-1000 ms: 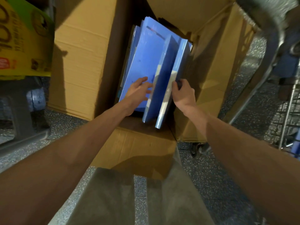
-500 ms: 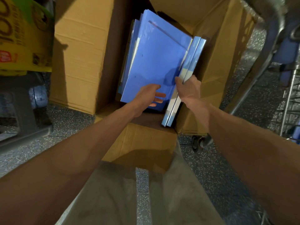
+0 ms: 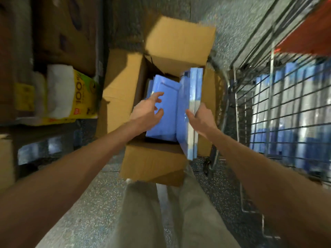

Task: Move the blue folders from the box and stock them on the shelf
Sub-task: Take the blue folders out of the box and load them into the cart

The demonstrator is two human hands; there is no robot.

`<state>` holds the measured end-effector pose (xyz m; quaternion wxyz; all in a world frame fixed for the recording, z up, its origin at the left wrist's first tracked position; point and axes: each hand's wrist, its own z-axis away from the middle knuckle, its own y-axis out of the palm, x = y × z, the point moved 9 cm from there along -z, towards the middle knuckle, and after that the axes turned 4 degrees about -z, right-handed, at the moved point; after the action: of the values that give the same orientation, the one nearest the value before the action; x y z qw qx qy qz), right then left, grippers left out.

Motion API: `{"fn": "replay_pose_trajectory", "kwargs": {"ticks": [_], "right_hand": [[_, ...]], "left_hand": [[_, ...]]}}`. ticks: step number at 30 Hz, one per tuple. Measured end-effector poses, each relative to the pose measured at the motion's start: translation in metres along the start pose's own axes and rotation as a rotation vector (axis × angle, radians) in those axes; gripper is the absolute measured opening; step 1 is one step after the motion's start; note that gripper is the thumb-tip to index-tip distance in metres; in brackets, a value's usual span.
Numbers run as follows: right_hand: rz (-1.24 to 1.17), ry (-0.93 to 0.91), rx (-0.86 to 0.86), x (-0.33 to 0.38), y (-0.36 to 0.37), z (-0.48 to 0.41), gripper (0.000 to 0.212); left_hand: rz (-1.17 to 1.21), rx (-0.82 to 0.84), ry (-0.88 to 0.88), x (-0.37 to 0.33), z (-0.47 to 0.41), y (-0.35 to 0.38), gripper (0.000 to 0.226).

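An open cardboard box (image 3: 154, 160) stands on the floor in front of me. Blue folders (image 3: 165, 111) stand packed inside it. My right hand (image 3: 200, 119) grips a small bundle of blue folders (image 3: 190, 104) on edge, raised partly above the box at its right side. My left hand (image 3: 149, 110) hovers over the folders left in the box, fingers spread and loosely bent, holding nothing. To the right, a wire shelf (image 3: 279, 111) holds a row of upright blue folders (image 3: 293, 111) behind its grid.
A yellow package (image 3: 82, 99) with white rolls lies on a low shelf at the left, under brown cartons (image 3: 64, 33). An orange panel (image 3: 309, 36) shows at the top right. The speckled floor (image 3: 86, 203) runs between the left shelving and the wire shelf.
My right hand has lifted the folder bundle higher and more upright. My left hand has come off the stack and spread its fingers. The view has pulled back and turned right, showing the wire shelf.
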<state>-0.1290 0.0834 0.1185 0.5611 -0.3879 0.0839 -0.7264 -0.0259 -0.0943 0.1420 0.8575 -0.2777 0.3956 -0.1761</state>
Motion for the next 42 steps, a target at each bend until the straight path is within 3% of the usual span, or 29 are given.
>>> {"fn": "replay_pose_trajectory", "kwargs": {"ticks": [3,7,10,12,15,17,19,21,24,27,30,34,37,39,41,42], "right_hand": [[0.152,-0.178,0.067,0.063,-0.034,0.042,0.048],[0.427,-0.416,0.269,0.157,-0.067,0.119,0.046],[0.663,-0.501,0.346,0.205,-0.080,0.176,0.045],[0.748,-0.540,0.372,0.233,-0.089,0.207,0.044],[0.848,-0.573,0.367,0.254,-0.099,0.259,0.041],[0.853,-0.558,0.358,0.255,-0.102,0.269,0.037],[0.843,-0.542,0.263,0.257,-0.115,0.291,0.033],[0.771,-0.549,0.123,0.261,-0.138,0.311,0.033],[0.506,-0.539,-0.141,0.254,-0.186,0.331,0.052],[0.186,-0.544,-0.506,0.236,-0.249,0.368,0.056],[-0.022,-0.477,-0.717,0.202,-0.286,0.405,0.057],[-0.362,-0.358,-0.841,0.142,-0.314,0.430,0.067],[-0.643,-0.277,-0.772,0.099,-0.321,0.447,0.063],[-0.800,-0.210,-0.710,0.063,-0.318,0.458,0.078],[-0.977,-0.178,-0.719,0.025,-0.320,0.471,0.102],[-1.059,-0.167,-0.765,0.002,-0.323,0.479,0.102]], "left_hand": [[-0.143,-0.085,0.164,-0.050,0.027,-0.074,0.073],[-0.498,-0.209,0.531,-0.126,0.077,-0.162,0.092],[-0.722,-0.202,0.699,-0.163,0.115,-0.197,0.100],[-0.832,-0.147,0.732,-0.178,0.135,-0.215,0.091],[-0.981,-0.048,0.662,-0.188,0.174,-0.237,0.057],[-0.954,0.022,0.613,-0.183,0.184,-0.236,0.050],[-0.935,-0.008,0.658,-0.194,0.203,-0.244,0.045],[-0.915,-0.074,0.651,-0.213,0.214,-0.260,0.046],[-0.833,-0.143,0.570,-0.228,0.220,-0.276,0.050],[-0.653,-0.200,0.493,-0.240,0.227,-0.296,0.053],[-0.440,-0.234,0.399,-0.252,0.235,-0.318,0.049],[-0.134,-0.229,0.359,-0.288,0.252,-0.324,0.041],[0.108,-0.200,0.342,-0.318,0.267,-0.300,0.044],[0.293,-0.155,0.321,-0.338,0.279,-0.266,0.057],[0.443,-0.093,0.287,-0.363,0.299,-0.229,0.051],[0.488,-0.053,0.290,-0.377,0.310,-0.208,0.049]]}}
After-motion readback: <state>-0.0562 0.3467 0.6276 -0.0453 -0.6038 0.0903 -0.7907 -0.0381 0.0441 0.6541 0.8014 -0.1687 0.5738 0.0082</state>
